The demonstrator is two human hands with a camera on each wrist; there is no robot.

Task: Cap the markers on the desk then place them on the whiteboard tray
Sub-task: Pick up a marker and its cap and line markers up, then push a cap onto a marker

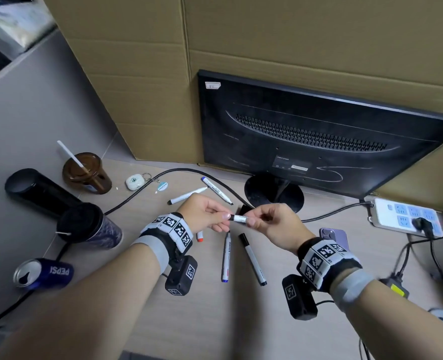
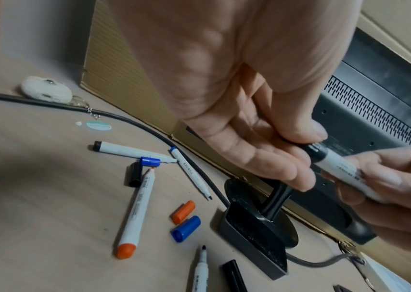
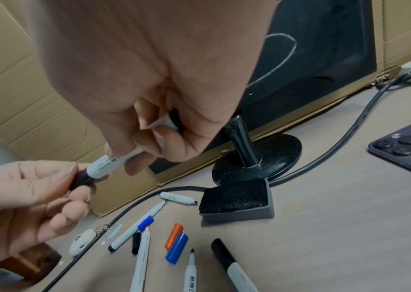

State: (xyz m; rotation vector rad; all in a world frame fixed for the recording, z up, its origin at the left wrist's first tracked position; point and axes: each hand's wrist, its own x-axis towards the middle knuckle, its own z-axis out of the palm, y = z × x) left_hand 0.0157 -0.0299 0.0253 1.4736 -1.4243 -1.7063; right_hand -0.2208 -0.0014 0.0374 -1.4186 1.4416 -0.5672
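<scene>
Both hands up over the surface [image 1: 194,320], mid-scene: right hand [image 1: 275,224] grasping the marker [image 1: 240,218] barrel to steady it, left hand [image 1: 204,214] fingers [image 2: 297,134] pinching its black cap [image 2: 315,151] at the tip, prob. pressing it home. Other markers & loose caps lie below, uncapped.

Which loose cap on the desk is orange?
The orange cap, lying touching the bigger blue cap. The other loose caps are blue and black.

Open desk [image 1: 215,320] near, below both wrists. Blocked far by monitor [image 1: 319,131] and cardboard [image 1: 137,74]; crowded left by cups [image 1: 87,175] and can [image 1: 43,274]; strewn mid-desk with markers [image 1: 225,255], caps [image 2: 185,229], cable [image 1: 142,193].
</scene>
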